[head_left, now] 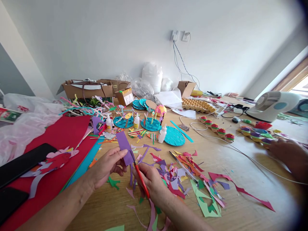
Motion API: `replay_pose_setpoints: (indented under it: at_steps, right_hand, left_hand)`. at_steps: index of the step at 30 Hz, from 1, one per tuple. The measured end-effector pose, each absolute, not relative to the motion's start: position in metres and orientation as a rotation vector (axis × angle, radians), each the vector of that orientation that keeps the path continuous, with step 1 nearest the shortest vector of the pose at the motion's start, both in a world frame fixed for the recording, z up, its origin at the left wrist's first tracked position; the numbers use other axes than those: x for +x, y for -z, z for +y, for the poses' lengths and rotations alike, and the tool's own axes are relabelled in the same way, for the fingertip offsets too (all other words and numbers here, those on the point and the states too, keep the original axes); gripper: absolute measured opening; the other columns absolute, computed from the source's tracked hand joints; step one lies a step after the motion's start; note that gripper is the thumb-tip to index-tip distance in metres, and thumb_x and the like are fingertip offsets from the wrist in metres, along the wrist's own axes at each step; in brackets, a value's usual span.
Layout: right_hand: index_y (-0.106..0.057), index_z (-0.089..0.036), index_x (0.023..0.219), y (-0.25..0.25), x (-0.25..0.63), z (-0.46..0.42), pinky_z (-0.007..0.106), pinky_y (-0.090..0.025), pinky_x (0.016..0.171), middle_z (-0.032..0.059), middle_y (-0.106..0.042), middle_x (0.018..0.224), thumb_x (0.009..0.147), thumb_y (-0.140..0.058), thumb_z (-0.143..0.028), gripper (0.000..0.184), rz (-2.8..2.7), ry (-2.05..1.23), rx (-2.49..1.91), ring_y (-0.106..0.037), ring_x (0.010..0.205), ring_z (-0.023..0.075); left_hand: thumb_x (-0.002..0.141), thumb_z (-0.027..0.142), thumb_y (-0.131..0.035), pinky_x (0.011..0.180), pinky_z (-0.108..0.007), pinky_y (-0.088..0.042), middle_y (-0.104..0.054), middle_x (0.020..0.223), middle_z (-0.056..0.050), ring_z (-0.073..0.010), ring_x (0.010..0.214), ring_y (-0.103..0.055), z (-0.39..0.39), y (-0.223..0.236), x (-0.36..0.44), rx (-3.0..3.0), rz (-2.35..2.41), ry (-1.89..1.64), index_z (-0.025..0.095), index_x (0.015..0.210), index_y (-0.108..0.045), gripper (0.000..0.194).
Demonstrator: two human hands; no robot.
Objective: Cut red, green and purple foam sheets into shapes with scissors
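My left hand (109,166) pinches a strip of purple paper (122,142) between thumb and fingers above the table. In my right hand (152,181) is a pair of scissors (141,179) with red handles, its dark blades against the right edge of the purple paper. Whether the blades bite into the paper is too small to tell. Under and beside my hands lie many colourful paper scraps (173,175), purple, pink, red and green. A second pair of scissors or similar pointed tool (183,166) rests among them.
White glue bottles (162,134) stand near blue discs (174,136) behind my hands. Red card (72,134) and a black phone-like object (26,160) lie left. Another person's hand (286,154) is at right, by painted egg-carton strips (256,136). A white cable (233,146) crosses the table near a fan (271,104).
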State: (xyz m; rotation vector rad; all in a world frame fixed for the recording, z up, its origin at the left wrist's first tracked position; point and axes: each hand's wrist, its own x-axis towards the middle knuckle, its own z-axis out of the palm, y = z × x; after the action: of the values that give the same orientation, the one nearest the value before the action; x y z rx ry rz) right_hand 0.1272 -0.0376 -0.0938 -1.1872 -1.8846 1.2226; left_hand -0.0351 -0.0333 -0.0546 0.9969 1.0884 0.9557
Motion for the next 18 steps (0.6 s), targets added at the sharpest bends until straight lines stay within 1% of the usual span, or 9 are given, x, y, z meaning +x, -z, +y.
replay_pose_setpoints:
  at_steps: [3,10,14,18]
  right_hand:
    - [-0.042,-0.018,0.059,0.0938,0.1266,-0.0385,0.019,-0.024,0.042,-0.0047,-0.037,0.046,0.085,-0.041,-0.039,0.034,-1.881,-1.254,-1.189,-0.036,0.044,0.0074]
    - [-0.041,-0.018,0.064,0.0933,0.1278,-0.0417,0.018,-0.025,0.039,-0.0061,-0.037,0.047,0.086,-0.039,-0.036,0.029,-1.816,-1.437,-1.172,-0.037,0.039,0.0063]
    - [-0.043,-0.017,0.064,0.0925,0.1297,-0.0410,0.018,-0.027,0.043,-0.0050,-0.039,0.050,0.086,-0.041,-0.033,0.027,-1.861,-1.337,-1.148,-0.039,0.045,0.0071]
    - [-0.045,-0.017,0.063,0.0924,0.1293,-0.0394,0.019,-0.026,0.045,-0.0041,-0.039,0.050,0.087,-0.040,-0.037,0.032,-1.876,-1.290,-1.158,-0.038,0.049,0.0083]
  left_hand:
    - [0.071,0.039,-0.063,0.043,-0.019,-0.042,-0.058,0.054,0.002,-0.0088,0.046,-0.052,-0.0329,0.0554,-0.0350,1.001,1.157,-1.028,0.015,0.067,-0.057,0.025]
    - [0.065,0.041,-0.065,0.039,-0.018,-0.038,-0.057,0.049,0.003,-0.0084,0.041,-0.051,-0.0345,0.0563,-0.0299,0.990,1.171,-1.022,0.016,0.063,-0.056,0.028]
    - [0.066,0.041,-0.064,0.040,-0.018,-0.038,-0.058,0.049,0.004,-0.0080,0.041,-0.051,-0.0357,0.0577,-0.0264,0.974,1.153,-0.981,0.016,0.063,-0.056,0.027]
    - [0.065,0.042,-0.065,0.040,-0.018,-0.038,-0.057,0.049,0.004,-0.0079,0.042,-0.050,-0.0366,0.0593,-0.0265,0.958,1.134,-0.970,0.016,0.063,-0.055,0.028]
